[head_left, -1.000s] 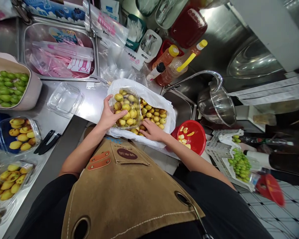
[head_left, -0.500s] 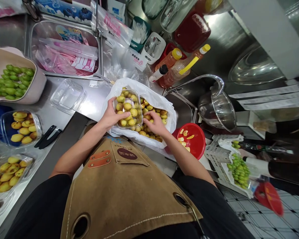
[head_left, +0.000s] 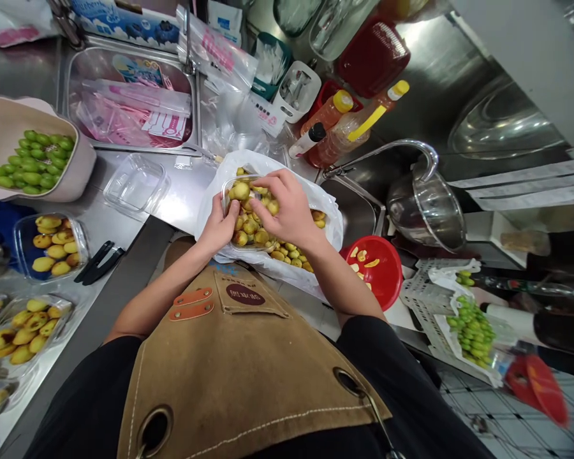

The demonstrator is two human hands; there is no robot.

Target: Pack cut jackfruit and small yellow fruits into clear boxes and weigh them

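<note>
My left hand (head_left: 219,224) grips the left side of a clear plastic container (head_left: 229,241), its thumb over the rim. Small yellow, brown-spotted fruits (head_left: 249,224) fill the container, which rests over a white plastic bag (head_left: 332,236) holding more of them. Over the container's top reaches my right hand (head_left: 287,207), its thumb and fingers apart and curved at the fruits. One larger-looking fruit (head_left: 240,191) lies on top, just left of those fingertips. Part of the container is hidden beneath my right hand.
An unfilled clear container (head_left: 136,185) stands left of the bag. Filled containers (head_left: 74,239), a black-handled tool (head_left: 100,262) and a pink basin (head_left: 83,162) of green grapes are farther left. A red bowl (head_left: 387,280) with peel pieces and a sink (head_left: 349,197) lie right.
My right hand has moved up and left, out of the bag's fruits and over the container. My left hand keeps its grip, its thumb nearer the container's left edge.
</note>
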